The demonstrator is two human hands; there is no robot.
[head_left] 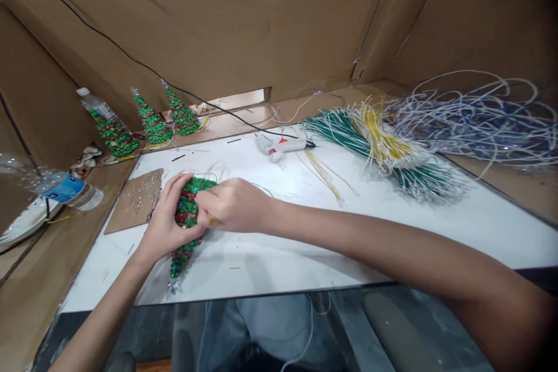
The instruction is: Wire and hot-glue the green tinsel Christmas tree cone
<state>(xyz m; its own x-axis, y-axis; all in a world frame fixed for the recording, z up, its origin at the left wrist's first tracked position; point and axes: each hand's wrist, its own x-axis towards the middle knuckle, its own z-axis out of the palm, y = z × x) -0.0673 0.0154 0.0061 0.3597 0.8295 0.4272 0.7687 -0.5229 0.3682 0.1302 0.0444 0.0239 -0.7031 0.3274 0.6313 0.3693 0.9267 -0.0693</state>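
The left hand (168,226) is wrapped around a small green tree (186,209) with red trim, held over the near left part of the white counter (270,261), its silver tip toward the person. The right hand (233,203) is curled, fingers drawn together against the tree's side; what it pinches is hidden. At the left, a clear bottle (72,189) with a blue label is in front of a white plate (21,224); I cannot tell whether the bottle holds liquid. A white-capped bottle (103,108) stands behind one of three other trees (152,125). A glue gun (279,145) lies near bundled wires (379,133).
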